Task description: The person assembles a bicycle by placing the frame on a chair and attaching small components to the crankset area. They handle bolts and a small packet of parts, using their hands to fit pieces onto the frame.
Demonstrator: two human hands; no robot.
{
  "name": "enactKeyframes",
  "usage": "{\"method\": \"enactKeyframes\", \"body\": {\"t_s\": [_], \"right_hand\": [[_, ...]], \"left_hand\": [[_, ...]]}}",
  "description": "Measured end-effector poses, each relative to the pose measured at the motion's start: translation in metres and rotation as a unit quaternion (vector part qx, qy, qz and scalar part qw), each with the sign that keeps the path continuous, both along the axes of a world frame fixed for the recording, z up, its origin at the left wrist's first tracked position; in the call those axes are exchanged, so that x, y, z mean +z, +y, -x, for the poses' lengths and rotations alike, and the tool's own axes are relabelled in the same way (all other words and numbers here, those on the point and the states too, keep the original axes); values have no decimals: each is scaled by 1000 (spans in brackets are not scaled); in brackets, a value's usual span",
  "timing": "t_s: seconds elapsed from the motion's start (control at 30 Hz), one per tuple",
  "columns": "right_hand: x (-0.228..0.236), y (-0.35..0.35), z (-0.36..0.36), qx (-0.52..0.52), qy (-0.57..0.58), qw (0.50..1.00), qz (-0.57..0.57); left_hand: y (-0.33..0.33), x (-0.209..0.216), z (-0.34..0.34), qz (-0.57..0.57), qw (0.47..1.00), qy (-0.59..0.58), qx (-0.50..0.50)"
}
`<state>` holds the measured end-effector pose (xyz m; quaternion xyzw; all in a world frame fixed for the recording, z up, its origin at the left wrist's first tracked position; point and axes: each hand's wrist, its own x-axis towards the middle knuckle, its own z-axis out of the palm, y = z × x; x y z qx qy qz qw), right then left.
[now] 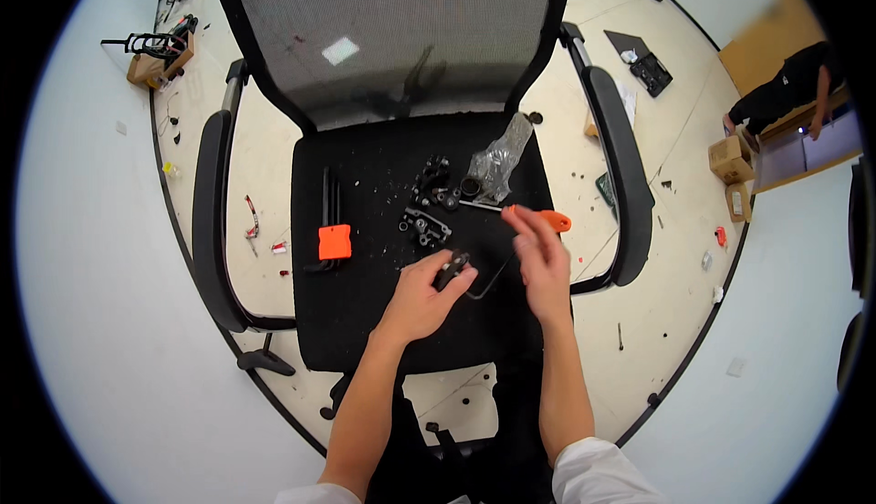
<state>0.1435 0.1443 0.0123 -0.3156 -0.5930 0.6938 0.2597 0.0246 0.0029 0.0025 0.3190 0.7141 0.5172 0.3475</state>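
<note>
Pinched between the thumb and fingers of my left hand (422, 296) is a small black metal part (451, 270), its shape partly covered. A thin dark L-shaped hex key (494, 280) slants from beside that part toward my right hand (545, 271). My right hand has its fingers stretched out and slightly blurred; I see nothing gripped in it. Just beyond its fingertips lies a screwdriver (557, 220) with an orange handle, partly covered by the fingers. Black and grey mechanical parts (425, 228) lie in a cluster ahead of my left hand.
Everything rests on a black office chair seat (365, 322) with a mesh back and two armrests (620, 176). An orange holder (335, 241) with hex keys lies left, a clear plastic bag (502, 165) at back right. Loose parts dot the floor; another person (789, 89) stands far right near cardboard boxes (731, 159).
</note>
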Motion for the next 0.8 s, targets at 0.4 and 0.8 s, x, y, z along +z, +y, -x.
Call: {"method": "enactKeyframes", "body": {"t_s": [0.4,0.8], "right_hand": [[4,-85,-11,229,-212,949,33],[-66,-62,-30,122,-210,970,33]], "left_hand": [[-1,-8,-2,-124,952,-94,265],[14,-55,-30,-136,938,-25,319]]}}
